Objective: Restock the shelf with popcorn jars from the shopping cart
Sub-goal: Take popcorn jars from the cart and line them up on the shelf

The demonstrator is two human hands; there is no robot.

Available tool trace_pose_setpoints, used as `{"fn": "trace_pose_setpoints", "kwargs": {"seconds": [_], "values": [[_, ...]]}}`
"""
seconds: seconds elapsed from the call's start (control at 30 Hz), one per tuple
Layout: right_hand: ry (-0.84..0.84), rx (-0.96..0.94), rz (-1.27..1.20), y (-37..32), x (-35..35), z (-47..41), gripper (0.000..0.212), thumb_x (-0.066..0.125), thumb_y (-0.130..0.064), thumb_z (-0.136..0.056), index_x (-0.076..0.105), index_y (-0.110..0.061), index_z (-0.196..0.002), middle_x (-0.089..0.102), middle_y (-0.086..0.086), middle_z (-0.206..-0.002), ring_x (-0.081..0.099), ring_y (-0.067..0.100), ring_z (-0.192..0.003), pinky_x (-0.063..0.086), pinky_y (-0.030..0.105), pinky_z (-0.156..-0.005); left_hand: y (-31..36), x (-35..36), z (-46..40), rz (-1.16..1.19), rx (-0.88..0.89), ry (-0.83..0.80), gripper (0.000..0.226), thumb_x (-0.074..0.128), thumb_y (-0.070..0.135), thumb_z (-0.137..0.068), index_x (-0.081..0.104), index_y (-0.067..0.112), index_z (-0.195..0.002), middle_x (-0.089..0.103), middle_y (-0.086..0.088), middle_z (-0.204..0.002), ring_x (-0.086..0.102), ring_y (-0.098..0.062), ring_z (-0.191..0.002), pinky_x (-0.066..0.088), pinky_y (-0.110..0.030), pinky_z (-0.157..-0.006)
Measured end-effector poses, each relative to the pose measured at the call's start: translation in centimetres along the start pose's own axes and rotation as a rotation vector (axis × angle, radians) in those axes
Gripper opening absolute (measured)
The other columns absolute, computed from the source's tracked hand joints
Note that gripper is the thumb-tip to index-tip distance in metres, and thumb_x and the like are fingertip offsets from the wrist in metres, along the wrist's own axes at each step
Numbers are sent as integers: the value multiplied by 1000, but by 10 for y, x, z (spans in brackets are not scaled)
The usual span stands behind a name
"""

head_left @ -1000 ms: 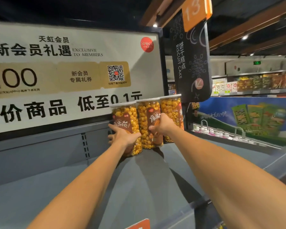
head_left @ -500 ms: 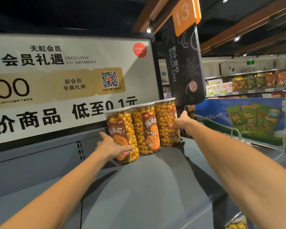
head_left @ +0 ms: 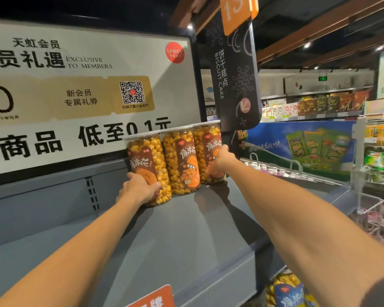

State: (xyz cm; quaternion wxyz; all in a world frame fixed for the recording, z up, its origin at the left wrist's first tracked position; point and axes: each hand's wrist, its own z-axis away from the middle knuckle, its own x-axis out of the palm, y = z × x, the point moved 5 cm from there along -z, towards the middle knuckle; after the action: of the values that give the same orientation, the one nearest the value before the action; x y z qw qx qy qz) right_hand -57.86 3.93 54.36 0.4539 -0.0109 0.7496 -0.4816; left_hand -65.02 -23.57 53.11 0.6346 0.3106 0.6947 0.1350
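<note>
Clearly the risk sits at the two ends of the row: the left hand (head_left: 140, 189) has its fingers wrapped round the lower front of the left jar (head_left: 150, 168), clamped on it, and that jar leans a little away from its neighbour, so a push from those fingers made too high or too quick could, I judge, tip it against the middle jar (head_left: 182, 161) and send the row rocking. The right hand (head_left: 220, 161) is pressed on the label side of the right jar (head_left: 208, 151), fingers spread flat over it; whether they close round it I cannot tell. That jar stands at the far end, just beyond those fingertips from the shelf's right edge, beside the black aisle sign (head_left: 233, 78), and a shove outward might slide it off the grey shelf (head_left: 186, 240). Counted: three popcorn jars upright in one row at the back of the shelf, touching or nearly so, two of them under a hand and one between the hands untouched; two hands; one shelf board, bare on the near side of the fingers
</note>
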Motion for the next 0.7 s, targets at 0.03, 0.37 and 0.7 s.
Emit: {"fn": "trace_pose_setpoints", "kwargs": {"seconds": [0.03, 0.37, 0.7], "values": [[-33, 11, 25, 1, 0, 6, 111, 84, -23, -79, 6, -11, -159, 27, 19, -158, 34, 40, -144, 36, 50, -115, 0, -2, 7, -115, 17, -28, 105, 64, 63, -82, 19, 1, -153, 42, -21, -150, 46, -41, -133, 41, -50, -109], [183, -204, 390, 47, -111, 159, 59, 68, -32, -83, 53, -14, -137, 61, 12, -129, 60, 35, -119, 50, 37, -89, 194, 11, 170, -527, 929, -244, 20, 57, 20, -91, 70, 5, -89, 68, -16, -93, 63, -33, -86, 46, -33, -71], [217, 355, 674, 269, -257, 453, 51, 67, -28, -92, 57, -15, -141, 59, 14, -138, 58, 33, -123, 47, 35, -95, 260, 164, 490, -326, 1432, -607, 22, 56, 21, -91, 67, 4, -99, 65, -18, -96, 60, -33, -84, 47, -35, -72]]}}
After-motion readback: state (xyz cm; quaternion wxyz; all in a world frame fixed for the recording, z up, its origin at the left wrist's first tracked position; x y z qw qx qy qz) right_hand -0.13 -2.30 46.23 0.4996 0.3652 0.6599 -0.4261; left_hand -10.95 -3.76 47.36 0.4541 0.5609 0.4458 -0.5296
